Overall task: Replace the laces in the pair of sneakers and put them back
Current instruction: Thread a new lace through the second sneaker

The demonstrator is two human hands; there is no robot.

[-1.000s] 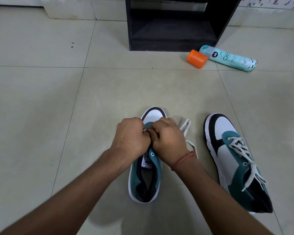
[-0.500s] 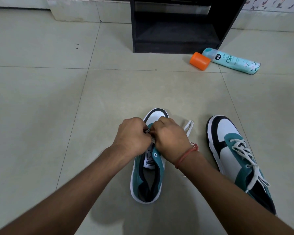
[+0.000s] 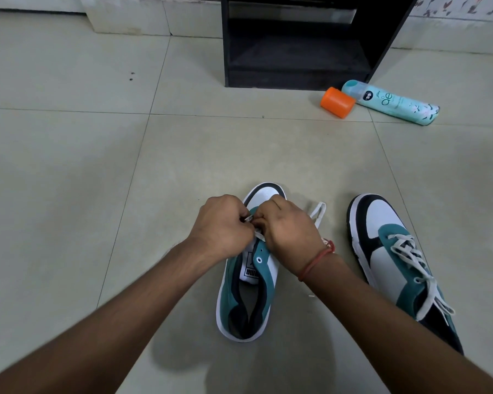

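Forearms reach in from the bottom edge, bare, a thin red thread round my right wrist. Both hands meet over the near sneaker (image 3: pixel 246 297), which lies on the floor (image 3: pixel 69 194) with its heel toward me: teal suede-like sides, a dark padded collar, a white rubber sole rim and a smooth white toe with a black band. Its tongue label is white with black print, and one round eyelet shows bare just below my right hand (image 3: pixel 289 231). My left hand (image 3: pixel 221 226) is curled, its fingers pinching the flat white lace (image 3: pixel 317 213) at a stiff tip; the right hand's fingers are curled too, pinching the same lace just beside it over the upper eyelets. A loop of that lace lies slack on the tile to the right of the toe.

Well to the right sits the second sneaker (image 3: pixel 393 260), same colours, toe pointing away, its flat pale lace criss-crossed through the eyelets with loose ends trailing over the collar.

Glossy pale square tiles run on to a black open shelf (image 3: pixel 296 41) with matte boards. Just beside its right foot lie an orange cylindrical cap (image 3: pixel 337 102) and a mint spray can (image 3: pixel 393 102), touching end to end.
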